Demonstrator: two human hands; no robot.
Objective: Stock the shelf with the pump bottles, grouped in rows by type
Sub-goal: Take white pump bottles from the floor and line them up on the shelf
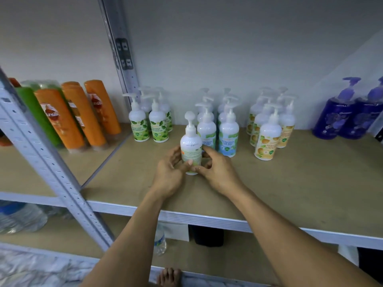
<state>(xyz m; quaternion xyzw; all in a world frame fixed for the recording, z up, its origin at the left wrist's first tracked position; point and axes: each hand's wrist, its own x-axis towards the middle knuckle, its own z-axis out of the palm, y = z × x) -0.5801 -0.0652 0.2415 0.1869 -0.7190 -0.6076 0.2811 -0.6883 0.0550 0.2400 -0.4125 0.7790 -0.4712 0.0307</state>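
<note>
- Both hands are clamped on one white pump bottle (190,146): my left hand (168,172) curls round its left side and my right hand (217,170) round its right, thumbs nearly meeting across the lower label.
- That pump bottle is upright with its back label facing me, low over the middle of the shelf (300,183). I cannot tell whether its base touches the board.
- It sits just in front of the left column of the middle bottles (228,134), whose front labels are pale green and blue.
- To the left is a cluster of green-leaf bottles (158,125), and to the right a cluster of orange-fruit bottles (267,140), each group apart from the next.
- Two purple pump bottles (336,119) stand at the far right.
- Beyond a grey metal upright (54,162), orange shampoo bottles (92,118) and a green bottle (35,115) fill the neighbouring bay.
- On the lower shelf stands a clear water bottle (160,243), and below it my bare toes (169,276) show.
</note>
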